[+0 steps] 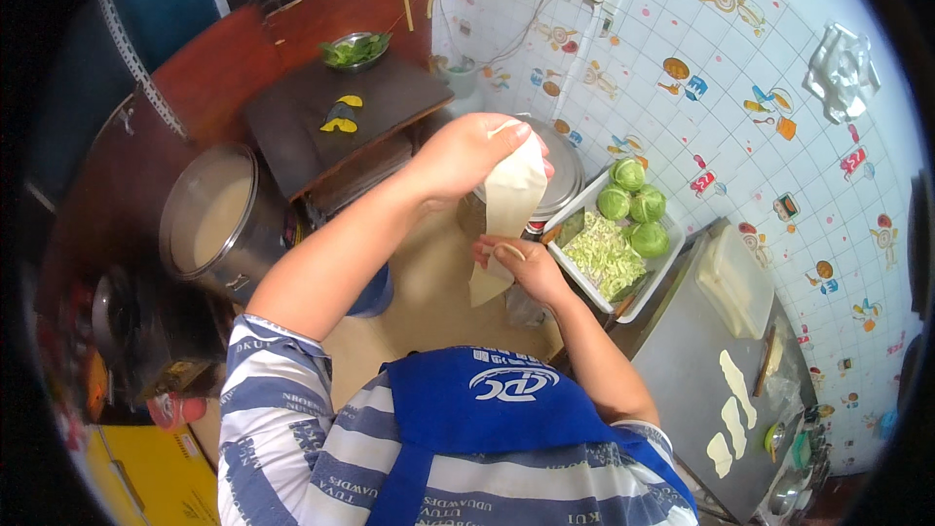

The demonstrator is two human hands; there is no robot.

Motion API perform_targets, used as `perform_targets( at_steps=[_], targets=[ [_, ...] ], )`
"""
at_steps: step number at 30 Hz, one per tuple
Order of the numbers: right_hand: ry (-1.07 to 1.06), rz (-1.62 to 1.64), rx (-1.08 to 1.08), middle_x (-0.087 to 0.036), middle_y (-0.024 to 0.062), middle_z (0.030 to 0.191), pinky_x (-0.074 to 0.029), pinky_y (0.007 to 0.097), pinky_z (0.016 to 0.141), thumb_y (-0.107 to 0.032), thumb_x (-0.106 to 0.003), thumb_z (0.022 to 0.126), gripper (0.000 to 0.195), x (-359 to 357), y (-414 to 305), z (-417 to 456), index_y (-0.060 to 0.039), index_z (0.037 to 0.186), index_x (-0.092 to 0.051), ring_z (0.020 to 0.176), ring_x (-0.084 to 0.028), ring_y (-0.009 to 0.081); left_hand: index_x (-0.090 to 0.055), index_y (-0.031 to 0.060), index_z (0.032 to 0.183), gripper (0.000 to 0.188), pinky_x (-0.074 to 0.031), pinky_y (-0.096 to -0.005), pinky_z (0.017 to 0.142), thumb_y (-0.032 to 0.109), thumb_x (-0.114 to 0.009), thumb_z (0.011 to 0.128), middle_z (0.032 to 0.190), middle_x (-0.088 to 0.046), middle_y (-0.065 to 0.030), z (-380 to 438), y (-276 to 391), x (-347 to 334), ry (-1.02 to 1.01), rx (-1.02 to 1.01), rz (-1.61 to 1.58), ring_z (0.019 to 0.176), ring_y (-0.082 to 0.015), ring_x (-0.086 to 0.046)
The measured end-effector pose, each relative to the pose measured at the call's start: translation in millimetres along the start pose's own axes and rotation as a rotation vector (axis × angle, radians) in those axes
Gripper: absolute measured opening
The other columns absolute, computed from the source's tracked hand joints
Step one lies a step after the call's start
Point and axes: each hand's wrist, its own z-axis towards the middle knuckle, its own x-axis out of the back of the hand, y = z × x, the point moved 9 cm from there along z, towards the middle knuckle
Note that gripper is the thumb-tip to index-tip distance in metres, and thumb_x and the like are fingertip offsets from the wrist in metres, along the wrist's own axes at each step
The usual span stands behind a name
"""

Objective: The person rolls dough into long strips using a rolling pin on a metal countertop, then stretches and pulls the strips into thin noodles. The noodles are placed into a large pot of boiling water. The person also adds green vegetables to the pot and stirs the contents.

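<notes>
A long, flat strip of pale dough [511, 193] hangs between my two hands in front of my chest. Its upper end is gripped by my left hand [467, 153], with the thumb pressed over the dough. Lower down, my right hand [537, 270] pinches the same strip between thumb and fingers. The strip's tail dangles free below the right hand. On the metal worktop [672, 380] to my right lie several flat dough pieces [733, 427]. A rolling pin [765, 361] rests beside them, near a lidded translucent plastic container [734, 281].
A white crate [657, 292] holds several cabbages [648, 203] and shredded cabbage [603, 256]. A large metal pot [245, 234] of pale liquid stands at left. Beyond it, a dark tabletop [285, 102] bears a metal bowl of leafy greens [356, 51]. Round metal lids [559, 168] sit behind my hands.
</notes>
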Motion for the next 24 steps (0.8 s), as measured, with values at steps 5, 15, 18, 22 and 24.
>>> perform_targets(
  at_steps=[5,15,18,22,24],
  targets=[
    [-0.114,-0.05,-0.129,-0.065,0.005,0.093,-0.042,0.0255,0.085,-0.016,-0.047,0.091,0.03,8.7,107.9,-16.2,0.0031,0.113,-0.056,0.09,-0.057,0.0115,-0.053,-0.0064,0.099,0.035,-0.05,-0.0368,0.082,0.027,-0.044,0.093,0.097,-0.061,-0.0214,-0.9,36.5,4.7,0.017,0.008,-0.088,0.09,-0.0287,-0.062],
    [0.02,-0.264,0.219,-0.053,0.0068,0.112,-0.043,0.0281,0.087,-0.013,-0.054,0.087,0.022,8.1,-63.7,-22.2,-0.0034,0.104,-0.063,0.104,-0.052,0.0157,-0.055,-0.0043,0.102,0.033,-0.047,-0.0344,0.085,0.025,-0.041,0.094,0.099,-0.061,-0.0174,1.1,-9.0,-25.8,-0.142,0.098,-0.126,0.094,-0.0232,-0.059],
    [0.008,-0.064,0.123,-0.06,0.0073,0.107,-0.043,0.0273,0.087,-0.014,-0.051,0.089,0.026,12.1,-51.1,-16.6,-0.0007,0.109,-0.061,0.1,-0.055,0.0146,-0.055,-0.0045,0.102,0.033,-0.047,-0.0343,0.086,0.025,-0.042,0.094,0.1,-0.061,-0.0175,2.4,-8.3,-31.5,-0.164,0.11,-0.114,0.094,-0.0229,-0.059],
    [-0.049,-0.032,-0.009,-0.063,0.0072,0.104,-0.043,0.0272,0.086,-0.016,-0.05,0.09,0.03,8.2,-8.4,-13.4,0.003,0.111,-0.058,0.096,-0.057,0.0142,-0.056,-0.0041,0.1,0.033,-0.047,-0.0311,0.083,0.022,-0.036,0.095,0.097,-0.063,-0.0155,2.8,5.9,-24.1,-0.11,0.087,-0.051,0.092,-0.0202,-0.06],
    [-0.069,-0.066,-0.009,-0.063,0.0069,0.103,-0.043,0.0271,0.086,-0.016,-0.051,0.089,0.028,4.8,-3.0,-14.5,0.0007,0.111,-0.058,0.096,-0.057,0.0143,-0.055,-0.0046,0.101,0.033,-0.047,-0.0317,0.084,0.022,-0.036,0.095,0.099,-0.062,-0.0164,2.8,7.6,-15.7,-0.091,0.086,-0.077,0.094,-0.0209,-0.06]
  ],
)
